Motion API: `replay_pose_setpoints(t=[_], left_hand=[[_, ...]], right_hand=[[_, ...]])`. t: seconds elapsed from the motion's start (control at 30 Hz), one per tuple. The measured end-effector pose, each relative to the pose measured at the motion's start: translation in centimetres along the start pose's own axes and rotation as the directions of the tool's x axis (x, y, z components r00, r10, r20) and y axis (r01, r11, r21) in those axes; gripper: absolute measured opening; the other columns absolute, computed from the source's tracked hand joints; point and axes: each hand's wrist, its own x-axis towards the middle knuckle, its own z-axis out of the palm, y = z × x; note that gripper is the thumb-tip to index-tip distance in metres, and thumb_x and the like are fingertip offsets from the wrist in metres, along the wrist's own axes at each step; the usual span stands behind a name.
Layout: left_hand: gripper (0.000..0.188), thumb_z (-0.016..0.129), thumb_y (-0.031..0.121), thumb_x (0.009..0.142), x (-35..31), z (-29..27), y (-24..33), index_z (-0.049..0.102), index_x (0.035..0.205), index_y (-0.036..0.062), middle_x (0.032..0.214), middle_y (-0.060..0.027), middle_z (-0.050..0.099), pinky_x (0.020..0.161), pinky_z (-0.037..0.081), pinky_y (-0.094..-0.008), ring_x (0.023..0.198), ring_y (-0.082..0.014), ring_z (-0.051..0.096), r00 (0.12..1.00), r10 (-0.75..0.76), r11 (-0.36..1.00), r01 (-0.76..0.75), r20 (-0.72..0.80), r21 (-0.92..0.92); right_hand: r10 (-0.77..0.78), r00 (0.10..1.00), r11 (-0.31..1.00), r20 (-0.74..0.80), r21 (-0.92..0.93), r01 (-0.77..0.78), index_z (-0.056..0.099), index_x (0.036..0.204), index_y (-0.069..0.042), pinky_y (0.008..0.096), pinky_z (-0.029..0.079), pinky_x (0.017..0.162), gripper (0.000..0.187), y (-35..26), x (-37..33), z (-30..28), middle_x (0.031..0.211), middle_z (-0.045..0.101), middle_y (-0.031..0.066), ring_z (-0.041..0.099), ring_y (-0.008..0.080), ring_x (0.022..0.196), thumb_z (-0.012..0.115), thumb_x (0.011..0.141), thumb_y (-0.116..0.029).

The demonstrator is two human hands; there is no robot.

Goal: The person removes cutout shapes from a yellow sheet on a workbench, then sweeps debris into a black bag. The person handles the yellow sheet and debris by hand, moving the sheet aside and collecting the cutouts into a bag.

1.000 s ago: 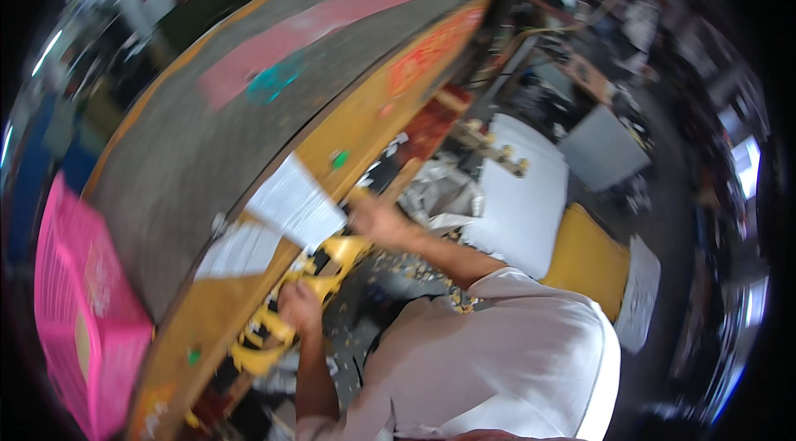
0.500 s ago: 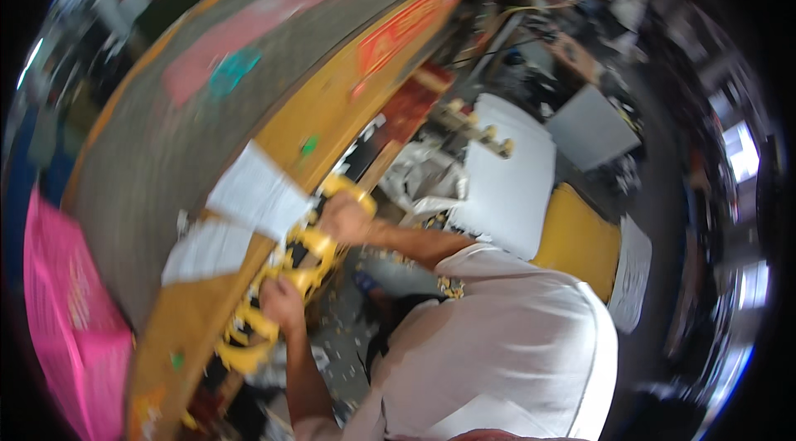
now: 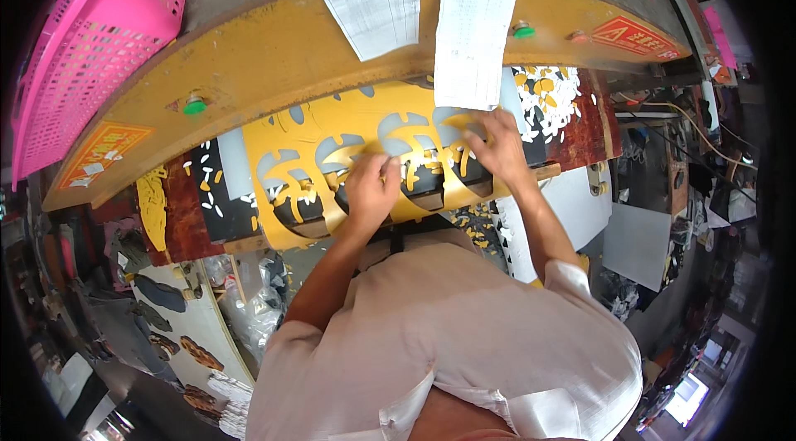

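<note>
A yellow sheet (image 3: 286, 134) with several curved cut-outs lies across the work surface under an ochre machine beam (image 3: 249, 68). Curved yellow cut pieces (image 3: 290, 191) show in the openings. My left hand (image 3: 371, 191) is over the middle of the sheet, its fingers curled and slightly blurred; what they hold, if anything, is hidden. My right hand (image 3: 502, 149) is at the sheet's right part, just below a hanging paper (image 3: 477, 35), with thumb and fingers apart. Blurred yellow edges lie beside both hands.
White and yellow scraps (image 3: 551, 101) lie at the right end of the surface. A yellow bundle (image 3: 152, 205) is at its left end. Green buttons (image 3: 195, 105) sit on the beam. A pink basket (image 3: 116, 51) stands far left. White boards (image 3: 638, 244) are at lower right.
My view has swung round to face the beam squarely. Both hands were at the yellow cut sheet near the beam's edge; now they are over it, farther apart, the right thumb and fingers spread.
</note>
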Motion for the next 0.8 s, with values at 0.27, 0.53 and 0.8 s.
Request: replay_pose_setpoints(t=[0.27,0.53,0.8], left_hand=[[0.018,0.073,0.021,0.089,-0.3,5.2,-1.2,0.066,0.078,0.009,0.077,-0.0097,0.067,0.07,0.054,-0.0445,0.078,-0.0316,0.067,0.929,0.334,0.932,-0.351,0.159,0.091],[0.017,0.073,0.018,0.079,-5.1,4.9,0.0,0.062,0.068,0.0114,0.068,-0.0053,0.064,0.057,0.052,-0.0408,0.065,-0.0259,0.063,0.94,0.336,0.923,-0.342,0.065,0.178],[0.018,0.073,0.018,0.08,-5.2,5.3,-0.4,0.061,0.068,0.0124,0.07,-0.0056,0.064,0.061,0.053,-0.0424,0.07,-0.0277,0.066,0.938,0.339,0.915,-0.348,0.078,0.203]], right_hand=[[-0.055,0.921,0.904,0.385,-0.372,0.209,0.049,0.159,-0.016,0.0511,0.044,0.115,0.099,-2.2,4.6,4.3,0.153,0.048,0.0271,0.047,0.048,0.139,0.089,0.073,-0.046],[-0.129,0.918,0.991,0.374,0.092,0.102,0.059,0.151,-0.021,0.0451,0.041,0.12,0.097,-2.6,1.8,-1.8,0.149,0.051,0.029,0.048,0.0466,0.14,0.092,0.061,-0.031],[0.389,0.92,0.79,-0.046,0.531,-0.308,0.049,0.158,-0.002,0.0351,0.05,0.103,0.093,0.9,-2.3,-13.5,0.124,0.071,0.0153,0.066,0.0223,0.111,0.086,0.076,-0.028]])
